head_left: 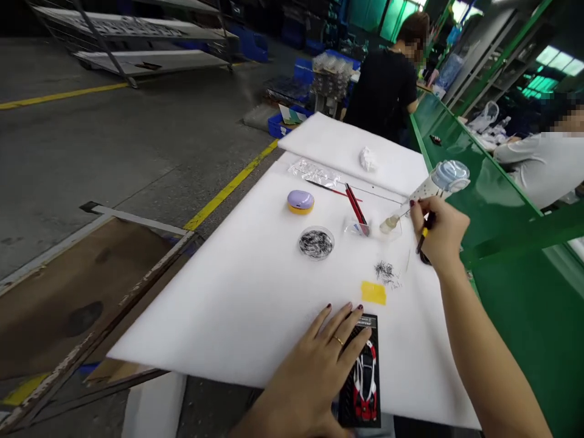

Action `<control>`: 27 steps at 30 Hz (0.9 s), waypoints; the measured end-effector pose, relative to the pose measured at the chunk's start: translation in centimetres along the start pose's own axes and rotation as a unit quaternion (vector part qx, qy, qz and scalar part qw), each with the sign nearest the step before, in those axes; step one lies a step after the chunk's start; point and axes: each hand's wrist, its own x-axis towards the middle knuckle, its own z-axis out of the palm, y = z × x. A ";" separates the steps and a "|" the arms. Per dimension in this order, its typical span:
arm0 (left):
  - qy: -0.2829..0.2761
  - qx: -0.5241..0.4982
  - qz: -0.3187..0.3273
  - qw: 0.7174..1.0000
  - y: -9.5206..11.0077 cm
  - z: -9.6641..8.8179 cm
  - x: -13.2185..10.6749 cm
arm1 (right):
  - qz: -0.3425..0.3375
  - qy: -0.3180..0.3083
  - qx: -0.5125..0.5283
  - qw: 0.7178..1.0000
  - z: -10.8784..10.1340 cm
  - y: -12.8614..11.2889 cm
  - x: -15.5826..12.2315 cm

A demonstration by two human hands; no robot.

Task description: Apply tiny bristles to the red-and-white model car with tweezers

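Nearest us, our left hand (322,359) lies open, fingers spread, partly over a black tray (347,400) bearing a red-and-white model car (365,384). Just beyond the tray we see a yellow patch (373,292), then loose black slivers (385,272). Our right hand (440,230) pinches a thin tool (404,210), its far end at a small pale bottle (389,224). Left of that bottle sit a round dish (316,243) of slivers and, farther, a purple-and-yellow case (300,202). Well beyond, we face a person in black (381,91).

Left grip (322,359) hides part of the black base (347,398) — lettering (365,322) illegible.
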 end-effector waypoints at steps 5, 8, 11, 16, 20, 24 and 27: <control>-0.005 0.031 0.000 1.000 0.3 -0.4 0.0 | -0.062 0.090 0.117 0.987 -5.4 -3.3 -5.9; 0.018 0.058 0.003 0.998 0.7 -1.0 0.1 | 0.134 0.129 0.375 0.908 -6.8 -5.4 -11.8; 0.052 0.079 0.016 0.995 0.9 -1.3 0.2 | 0.363 0.089 0.516 0.771 -6.5 -7.0 -16.5; 0.056 0.098 0.018 0.993 0.9 -1.4 0.2 | 0.443 0.123 0.527 0.715 -5.1 -8.4 -19.7; 0.050 0.105 0.020 0.993 0.7 -1.5 0.1 | 0.420 0.104 0.525 0.733 -5.0 -8.6 -20.1; 0.050 0.096 0.014 0.994 0.7 -1.5 0.0 | 0.410 0.105 0.525 0.739 -5.0 -8.5 -20.2; 0.052 0.092 0.013 0.994 0.7 -1.4 0.0 | 0.407 0.105 0.513 0.748 -4.9 -8.5 -20.1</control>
